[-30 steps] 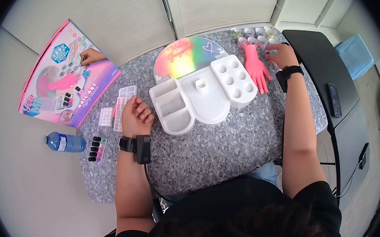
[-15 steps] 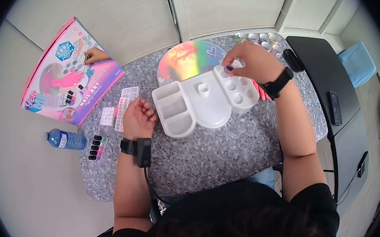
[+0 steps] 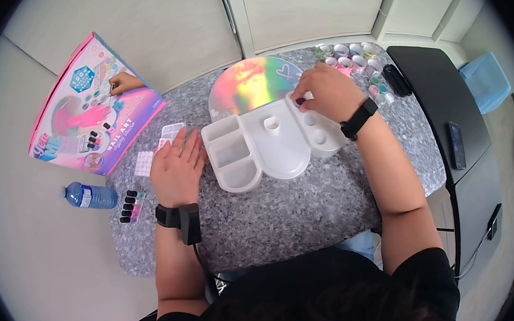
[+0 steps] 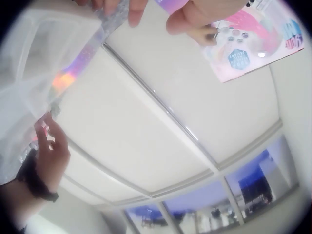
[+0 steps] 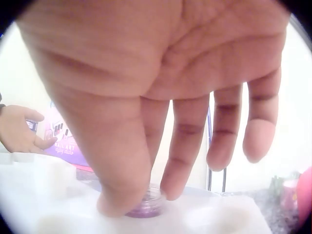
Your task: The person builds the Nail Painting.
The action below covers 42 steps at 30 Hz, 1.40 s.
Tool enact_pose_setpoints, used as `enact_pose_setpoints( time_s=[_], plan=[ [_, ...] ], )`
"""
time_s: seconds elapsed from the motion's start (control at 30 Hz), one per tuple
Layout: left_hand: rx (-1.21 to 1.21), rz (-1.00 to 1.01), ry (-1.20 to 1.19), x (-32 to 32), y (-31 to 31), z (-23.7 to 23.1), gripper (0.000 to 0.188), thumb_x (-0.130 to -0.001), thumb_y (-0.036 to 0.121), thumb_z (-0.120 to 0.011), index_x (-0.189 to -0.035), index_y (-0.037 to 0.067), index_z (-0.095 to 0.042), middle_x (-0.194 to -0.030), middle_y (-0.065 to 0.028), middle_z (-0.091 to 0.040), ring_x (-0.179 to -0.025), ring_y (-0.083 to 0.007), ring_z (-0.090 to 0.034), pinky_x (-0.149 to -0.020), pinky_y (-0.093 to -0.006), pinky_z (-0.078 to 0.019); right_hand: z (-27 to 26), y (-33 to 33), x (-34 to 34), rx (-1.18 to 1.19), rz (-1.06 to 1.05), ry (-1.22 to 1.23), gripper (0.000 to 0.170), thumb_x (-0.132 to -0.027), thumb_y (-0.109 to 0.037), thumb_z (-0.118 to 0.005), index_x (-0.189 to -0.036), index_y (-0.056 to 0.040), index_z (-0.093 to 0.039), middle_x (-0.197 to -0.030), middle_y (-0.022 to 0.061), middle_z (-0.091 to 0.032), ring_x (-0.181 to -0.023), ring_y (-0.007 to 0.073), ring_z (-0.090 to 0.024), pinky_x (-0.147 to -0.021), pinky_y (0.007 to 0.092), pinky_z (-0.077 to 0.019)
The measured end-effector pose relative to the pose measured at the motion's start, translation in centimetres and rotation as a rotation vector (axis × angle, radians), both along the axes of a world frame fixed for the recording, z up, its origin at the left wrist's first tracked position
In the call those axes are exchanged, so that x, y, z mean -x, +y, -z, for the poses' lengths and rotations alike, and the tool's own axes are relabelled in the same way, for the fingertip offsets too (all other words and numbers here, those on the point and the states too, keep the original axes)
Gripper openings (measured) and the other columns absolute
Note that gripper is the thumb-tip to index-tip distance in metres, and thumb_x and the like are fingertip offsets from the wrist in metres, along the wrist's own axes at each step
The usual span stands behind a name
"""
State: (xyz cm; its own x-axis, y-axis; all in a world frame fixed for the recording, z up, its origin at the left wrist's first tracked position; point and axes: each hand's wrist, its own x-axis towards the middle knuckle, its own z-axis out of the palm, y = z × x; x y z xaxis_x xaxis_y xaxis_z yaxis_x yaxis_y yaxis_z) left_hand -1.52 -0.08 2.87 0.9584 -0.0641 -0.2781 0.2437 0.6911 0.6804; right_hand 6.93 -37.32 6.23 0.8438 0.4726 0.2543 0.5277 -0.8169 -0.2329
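Observation:
My right hand [image 3: 327, 93] pinches a small clear pot with purple contents [image 5: 146, 208] between thumb and fingertips. The pot is at a far round well of the white plastic tray [image 3: 281, 155], low against its surface in the right wrist view. That hand covers some of the other wells. Palm up and fingers spread, my left hand [image 3: 177, 175] holds nothing beside the tray's left compartments. Under it, a clear bead case [image 3: 172, 130] is partly hidden.
At the back right stand several small pots [image 3: 357, 51], with more small colourful pots [image 3: 379, 88] nearer. A pink model hand [image 3: 345, 71] is mostly hidden. On the left are nail polish bottles [image 3: 129, 206], a water bottle [image 3: 91, 196] and a printed box [image 3: 93, 107].
My right hand has brought the purple pot from the right side of the table over to the tray's wells. My left hand has uncurled its fingers and shifted slightly left.

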Motion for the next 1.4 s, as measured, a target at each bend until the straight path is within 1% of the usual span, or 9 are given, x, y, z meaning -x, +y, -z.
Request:
enact_pose_setpoints(
  time_s=[0.17, 0.37, 0.5, 0.57, 0.8, 0.93, 1.03, 1.13, 1.4],
  plan=[
    [-0.285, 0.005, -0.041, -0.4, 0.5, 1.3, 0.067, -0.110, 0.044, -0.049, -0.165, 0.006, -0.041, -0.171, -0.0198, -0.042, -0.157, -0.0304, -0.042, -0.128, -0.0447, -0.0320, -0.6, -3.2, -0.8, -0.361, -0.039, 0.182, 0.032, -0.085, -0.031, -0.088, -0.109, -0.0106, -0.085, -0.110, 0.0141, -0.078, -0.116, 0.0340, -0.070, -0.100, 0.0436, -0.0550],
    [-0.456, 0.098, -0.061, 0.1, -0.8, 0.3, 0.068, -0.112, 0.042, -0.051, -0.168, 0.005, -0.038, -0.170, -0.0170, -0.045, -0.155, -0.0278, -0.044, -0.125, -0.0429, -0.0363, -2.2, -11.4, -2.2, 0.274, 0.882, 0.087, 0.045, -0.077, -0.046, -0.091, -0.115, -0.0223, -0.085, -0.123, 0.0063, -0.080, -0.117, 0.0313, -0.073, -0.102, 0.0495, -0.0569],
    [-0.549, 0.111, -0.067, -0.4, -0.9, 1.0, 0.065, -0.111, 0.021, -0.061, -0.169, 0.005, -0.035, -0.169, -0.0170, -0.045, -0.154, -0.0262, -0.046, -0.124, -0.0409, -0.0382, -0.3, -14.4, -3.4, 0.329, 1.075, 0.221, 0.057, -0.076, -0.050, -0.093, -0.124, -0.0197, -0.082, -0.130, 0.0066, -0.078, -0.122, 0.0328, -0.073, -0.104, 0.0494, -0.0571],
    [-0.512, 0.130, -0.096, -0.6, -0.5, 1.9, 0.067, -0.109, 0.014, -0.062, -0.169, 0.004, -0.035, -0.169, -0.0177, -0.044, -0.154, -0.0265, -0.045, -0.124, -0.0414, -0.0379, 1.4, -15.5, -4.2, 0.217, 1.120, 0.265, 0.042, -0.079, -0.048, -0.091, -0.111, -0.0224, -0.086, -0.122, 0.0073, -0.081, -0.123, 0.0320, -0.073, -0.104, 0.0483, -0.0572],
    [-0.552, 0.215, -0.192, -0.9, -0.1, 2.4, 0.073, -0.104, 0.003, -0.065, -0.169, 0.002, -0.033, -0.170, -0.0189, -0.042, -0.156, -0.0286, -0.043, -0.128, -0.0441, -0.0342, 0.0, -14.5, -4.1, 0.200, 1.022, 0.252, 0.056, -0.079, -0.043, -0.091, -0.125, -0.0129, -0.081, -0.128, 0.0137, -0.079, -0.122, 0.0329, -0.074, -0.101, 0.0475, -0.0593],
    [-0.596, 0.233, -0.228, -1.2, 0.0, 2.9, 0.073, -0.102, 0.001, -0.065, -0.169, 0.002, -0.035, -0.171, -0.0179, -0.042, -0.156, -0.0285, -0.042, -0.129, -0.0439, -0.0331, -4.0, -9.1, -0.9, -0.283, 0.207, 0.074, 0.029, -0.080, -0.017, -0.084, -0.107, -0.0057, -0.082, -0.105, 0.0134, -0.082, -0.098, 0.0327, -0.077, -0.092, 0.0432, -0.0601],
    [-0.617, 0.255, -0.243, -1.5, 0.1, 3.1, 0.073, -0.101, 0.000, -0.065, -0.168, 0.002, -0.036, -0.170, -0.0169, -0.043, -0.156, -0.0283, -0.042, -0.129, -0.0431, -0.0326, -4.4, -5.0, 0.5, -0.192, 0.036, 0.157, 0.025, -0.078, -0.008, -0.082, -0.103, -0.0078, -0.082, -0.101, 0.0090, -0.081, -0.100, 0.0312, -0.074, -0.094, 0.0428, -0.0590],
    [-0.634, 0.260, -0.238, -1.4, 0.0, 2.8, 0.073, -0.101, -0.001, -0.065, -0.168, 0.002, -0.037, -0.170, -0.0167, -0.044, -0.155, -0.0282, -0.043, -0.129, -0.0424, -0.0335, -2.7, -3.1, 0.7, -0.023, 0.100, 0.001, 0.027, -0.077, -0.009, -0.084, -0.103, -0.0072, -0.082, -0.100, 0.0096, -0.079, -0.109, 0.0296, -0.068, -0.095, 0.0436, -0.0566],
    [-0.654, 0.245, -0.235, -1.3, 0.0, 2.9, 0.074, -0.101, -0.003, -0.064, -0.168, 0.001, -0.035, -0.168, -0.0180, -0.045, -0.153, -0.0280, -0.046, -0.128, -0.0428, -0.0360, -2.4, -2.3, 0.4, 0.022, 0.234, 0.133, 0.028, -0.074, -0.013, -0.089, -0.101, -0.0113, -0.084, -0.098, 0.0063, -0.077, -0.114, 0.0302, -0.064, -0.097, 0.0431, -0.0554]
  ],
)
